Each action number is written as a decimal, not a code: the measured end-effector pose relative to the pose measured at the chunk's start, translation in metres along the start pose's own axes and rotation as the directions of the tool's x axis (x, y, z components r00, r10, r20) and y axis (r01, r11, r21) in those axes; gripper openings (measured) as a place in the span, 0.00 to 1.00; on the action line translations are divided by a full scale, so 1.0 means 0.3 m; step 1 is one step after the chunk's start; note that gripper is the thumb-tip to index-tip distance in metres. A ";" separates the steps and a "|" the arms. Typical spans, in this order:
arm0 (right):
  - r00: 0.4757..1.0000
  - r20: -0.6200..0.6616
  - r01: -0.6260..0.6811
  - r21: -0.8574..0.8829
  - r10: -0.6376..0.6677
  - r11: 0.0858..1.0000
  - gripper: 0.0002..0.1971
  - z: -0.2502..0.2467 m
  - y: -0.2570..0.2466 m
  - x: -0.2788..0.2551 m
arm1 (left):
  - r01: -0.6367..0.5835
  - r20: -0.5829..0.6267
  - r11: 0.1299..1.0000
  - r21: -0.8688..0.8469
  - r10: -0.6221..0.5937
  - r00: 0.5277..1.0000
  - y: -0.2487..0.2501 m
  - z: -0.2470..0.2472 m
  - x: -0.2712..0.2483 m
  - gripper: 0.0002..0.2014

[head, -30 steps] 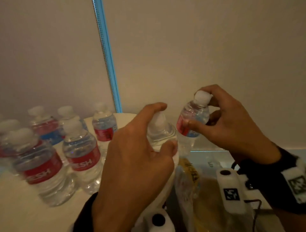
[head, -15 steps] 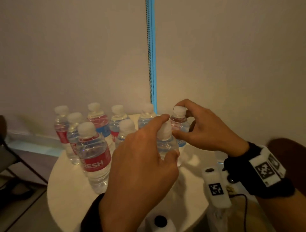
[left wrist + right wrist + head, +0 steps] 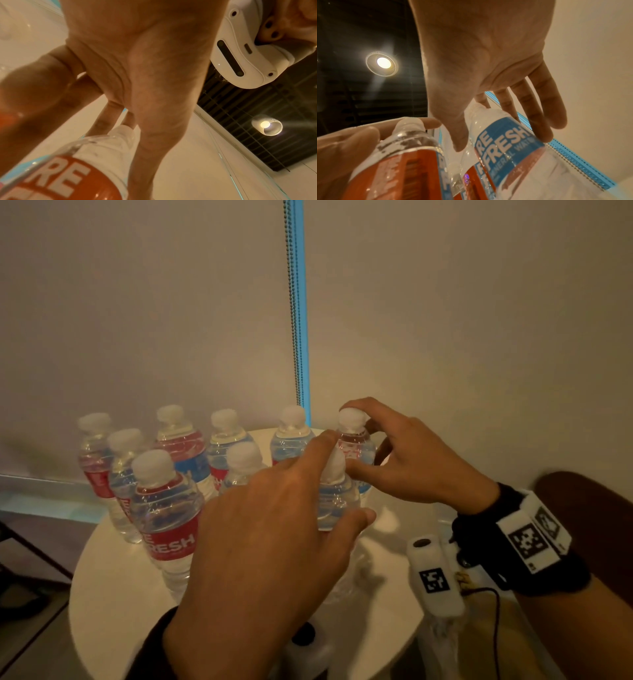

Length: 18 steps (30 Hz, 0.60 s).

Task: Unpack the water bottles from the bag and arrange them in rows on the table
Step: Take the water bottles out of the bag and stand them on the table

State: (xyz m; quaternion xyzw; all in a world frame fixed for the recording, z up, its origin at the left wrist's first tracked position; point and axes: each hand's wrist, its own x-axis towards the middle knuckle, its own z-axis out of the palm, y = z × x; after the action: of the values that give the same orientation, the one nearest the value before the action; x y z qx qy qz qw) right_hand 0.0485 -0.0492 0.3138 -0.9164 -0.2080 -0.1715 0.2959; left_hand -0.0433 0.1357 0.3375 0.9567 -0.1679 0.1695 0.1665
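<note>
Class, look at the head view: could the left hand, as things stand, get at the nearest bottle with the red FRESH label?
Probably yes. The left hand already holds a bottle, so it must release first; the FRESH bottle stands just left of it with nothing between.

Behind my work area I see a beige roller blind (image 3: 445,320) with its bead chain (image 3: 294,302) hanging along a blue strip (image 3: 304,302), and a lit round lamp (image 3: 382,62) on the dark slatted ceiling (image 3: 359,94).

Bottles (image 3: 166,520) – clear glossy plastic; table (image 3: 113,583) – smooth white, slight sheen
</note>
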 end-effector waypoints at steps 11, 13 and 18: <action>0.959 -0.170 -0.212 0.102 0.227 0.972 0.28 -0.097 0.096 -0.149 | -0.102 -0.242 0.987 -0.127 0.069 0.968 0.053 0.019 -0.027 0.38; 0.925 -0.215 -0.283 0.161 0.313 0.946 0.24 -0.128 0.156 -0.234 | -0.304 -0.401 0.944 -0.125 0.232 0.886 0.093 0.055 -0.062 0.26; 0.819 -0.230 -0.489 0.199 0.525 0.849 0.11 -0.102 0.381 -0.486 | -0.577 -0.307 0.736 -0.353 0.491 0.815 0.270 0.291 -0.129 0.06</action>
State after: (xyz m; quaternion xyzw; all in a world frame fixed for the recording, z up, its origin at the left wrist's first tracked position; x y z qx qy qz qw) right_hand -0.0267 -0.1931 0.2197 -0.8841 0.0762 -0.1983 0.4162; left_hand -0.0849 0.0412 0.2664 0.7850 -0.4525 0.2610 0.3329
